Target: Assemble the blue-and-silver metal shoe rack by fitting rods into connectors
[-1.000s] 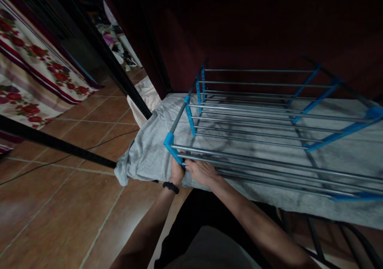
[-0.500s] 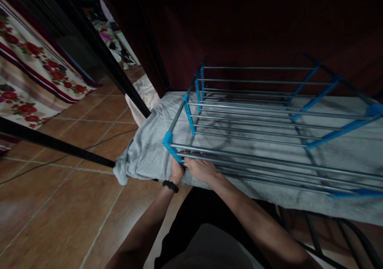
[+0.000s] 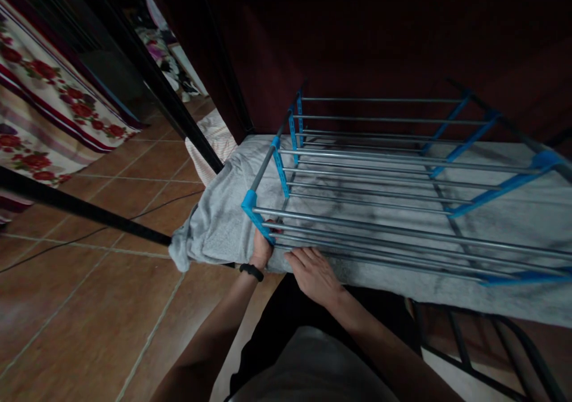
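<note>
A shoe rack-like frame (image 3: 379,226) of grey metal tubes with blue plastic brackets lies on a grey blanket. At its near left corner, my left hand (image 3: 262,246) is closed around the lower end of a blue bracket (image 3: 259,220), its fingers partly hidden behind it. Something small and red shows by the fingertips, too little of it to name. My right hand (image 3: 314,276) lies just to the right, below the front tubes, fingers stretched and gripping nothing. Its fingertips are by the blanket's front edge; whether they touch the cloth I cannot tell.
The grey blanket (image 3: 223,211) covers a narrow raised surface against a dark red panel (image 3: 379,44). Black metal bars (image 3: 84,208) cross at left above the tiled floor (image 3: 89,307), where a thin cable runs. A flowered curtain (image 3: 58,86) hangs far left.
My right hand has drawn back from the blue bracket, moving right and toward me. My left hand stays at the bracket. The view has shifted slightly.
</note>
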`<state>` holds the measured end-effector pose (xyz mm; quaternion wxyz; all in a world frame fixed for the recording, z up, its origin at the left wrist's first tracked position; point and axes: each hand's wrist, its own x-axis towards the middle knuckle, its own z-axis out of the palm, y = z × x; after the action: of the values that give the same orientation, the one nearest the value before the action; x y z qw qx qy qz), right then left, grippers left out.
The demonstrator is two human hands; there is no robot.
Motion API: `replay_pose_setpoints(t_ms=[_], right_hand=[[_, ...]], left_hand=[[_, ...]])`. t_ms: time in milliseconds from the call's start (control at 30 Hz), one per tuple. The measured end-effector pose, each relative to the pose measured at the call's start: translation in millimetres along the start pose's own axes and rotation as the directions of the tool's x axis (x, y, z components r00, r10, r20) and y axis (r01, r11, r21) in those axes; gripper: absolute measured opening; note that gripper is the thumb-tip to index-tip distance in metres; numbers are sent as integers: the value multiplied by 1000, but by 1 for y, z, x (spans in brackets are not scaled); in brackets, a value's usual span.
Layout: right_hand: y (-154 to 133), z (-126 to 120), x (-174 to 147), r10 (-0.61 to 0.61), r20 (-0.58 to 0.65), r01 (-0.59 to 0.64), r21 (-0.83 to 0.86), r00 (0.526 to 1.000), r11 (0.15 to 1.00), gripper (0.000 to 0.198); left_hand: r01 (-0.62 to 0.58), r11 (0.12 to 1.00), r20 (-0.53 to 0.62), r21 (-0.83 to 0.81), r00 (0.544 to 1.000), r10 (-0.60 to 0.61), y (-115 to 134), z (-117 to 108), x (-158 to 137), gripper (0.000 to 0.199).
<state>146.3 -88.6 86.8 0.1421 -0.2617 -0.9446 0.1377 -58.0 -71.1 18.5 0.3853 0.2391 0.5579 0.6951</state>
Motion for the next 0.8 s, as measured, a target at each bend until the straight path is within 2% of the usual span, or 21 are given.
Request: replay_pose_setpoints(t_ms=[67, 133, 200, 400, 567, 800], right_hand=[[11, 17, -13, 119, -10, -119, -45, 993, 992, 37], [22, 31, -13, 255, 1, -254, -87, 967, 963, 38], [28, 40, -3, 307, 55, -300, -102, 950, 948, 37], [26, 43, 28, 274, 228, -270, -51, 934, 962, 38], [26, 42, 31, 309, 239, -304, -58, 920, 951, 39], [31, 41, 30, 262, 239, -272, 7, 935, 962, 34]], left_hand=[[-21, 1000, -10, 3, 1000, 21, -1, 1, 0, 42], [-40, 999, -18, 8, 999, 40, -2, 1, 0, 44], [-53, 998, -19, 15, 998, 53, -3, 1, 1, 48], [-70, 996, -9, 49, 997, 70, -3, -2, 1, 55], [-80, 995, -34, 57, 996, 82, -3, -2, 0, 57], [-103, 989, -9, 107, 994, 105, -4, 1, 0, 54]])
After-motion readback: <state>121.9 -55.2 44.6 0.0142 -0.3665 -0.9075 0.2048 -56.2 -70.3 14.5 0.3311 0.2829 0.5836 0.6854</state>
